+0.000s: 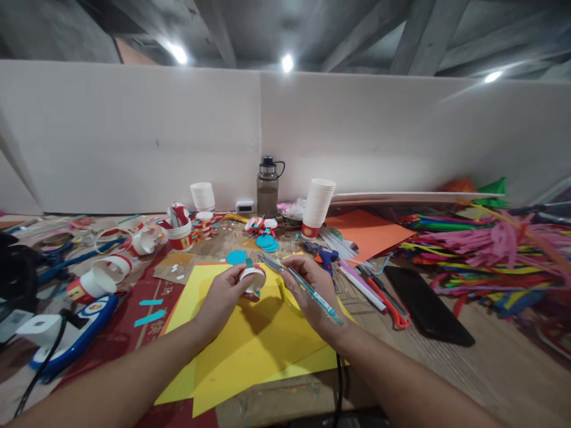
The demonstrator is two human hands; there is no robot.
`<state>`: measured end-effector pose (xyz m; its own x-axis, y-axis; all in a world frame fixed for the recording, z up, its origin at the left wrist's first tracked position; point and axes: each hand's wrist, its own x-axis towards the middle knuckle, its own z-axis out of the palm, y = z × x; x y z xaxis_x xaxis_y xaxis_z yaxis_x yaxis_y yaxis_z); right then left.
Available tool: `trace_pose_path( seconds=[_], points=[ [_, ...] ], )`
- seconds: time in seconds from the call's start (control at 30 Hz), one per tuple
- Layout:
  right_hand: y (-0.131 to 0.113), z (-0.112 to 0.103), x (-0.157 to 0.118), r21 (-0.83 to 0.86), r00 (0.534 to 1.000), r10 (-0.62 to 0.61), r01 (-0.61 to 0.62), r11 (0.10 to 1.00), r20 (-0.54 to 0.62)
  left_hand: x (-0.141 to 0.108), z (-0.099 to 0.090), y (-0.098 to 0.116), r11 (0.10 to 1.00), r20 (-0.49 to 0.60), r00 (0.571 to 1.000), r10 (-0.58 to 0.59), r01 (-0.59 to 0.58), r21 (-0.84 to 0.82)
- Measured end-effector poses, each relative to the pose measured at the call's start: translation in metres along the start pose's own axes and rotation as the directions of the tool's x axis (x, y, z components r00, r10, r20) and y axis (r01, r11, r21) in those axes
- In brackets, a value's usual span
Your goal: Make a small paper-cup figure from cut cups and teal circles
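Observation:
Over the yellow paper, my left hand pinches a small round white cup piece with a red rim and bits of teal on its edge. My right hand is closed around a slim teal-and-clear pen, which slants across the fingers. A grey pointed metal tip sticks out from the same hand toward the cup piece; I cannot tell whether it belongs to a separate tool. Just beyond the hands lie blue paper discs.
Paper cup stacks and a bottle stand at the back. Right of my hands are a blue glue gun, a red-handled cutter, a black phone and colourful pipe cleaners. Cut cups lie left.

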<state>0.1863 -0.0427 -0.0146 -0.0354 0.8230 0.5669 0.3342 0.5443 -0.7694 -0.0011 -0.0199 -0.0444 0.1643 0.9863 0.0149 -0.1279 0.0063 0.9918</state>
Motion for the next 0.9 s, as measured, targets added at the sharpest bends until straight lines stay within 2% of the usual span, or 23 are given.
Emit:
trace_pose_path(
  seconds=[0.17,0.37,0.57,0.73,0.9],
  points=[
    [0.003,0.002,0.0,0.03,1.0,-0.002,0.002,1.0,-0.005,0.004,-0.002,-0.003,0.999,0.005,0.999,0.033,-0.033,-0.005],
    [0.001,0.004,0.001,0.126,1.0,-0.006,0.004,0.992,0.016,0.0,0.0,0.003,0.99,0.03,0.997,0.073,-0.076,0.121],
    [-0.006,0.004,-0.003,0.044,0.997,-0.059,0.056,0.997,0.057,-0.003,0.001,0.006,0.969,0.037,0.991,0.128,-0.133,0.209],
    [-0.007,0.004,-0.002,0.093,0.997,0.013,-0.019,0.995,0.07,-0.003,0.001,0.008,0.962,0.033,0.99,0.139,-0.143,0.232],
    [-0.002,0.008,0.0,0.057,0.996,0.015,-0.02,0.998,0.09,-0.002,0.001,0.009,0.966,0.017,0.988,0.15,-0.151,0.209]
  ],
)
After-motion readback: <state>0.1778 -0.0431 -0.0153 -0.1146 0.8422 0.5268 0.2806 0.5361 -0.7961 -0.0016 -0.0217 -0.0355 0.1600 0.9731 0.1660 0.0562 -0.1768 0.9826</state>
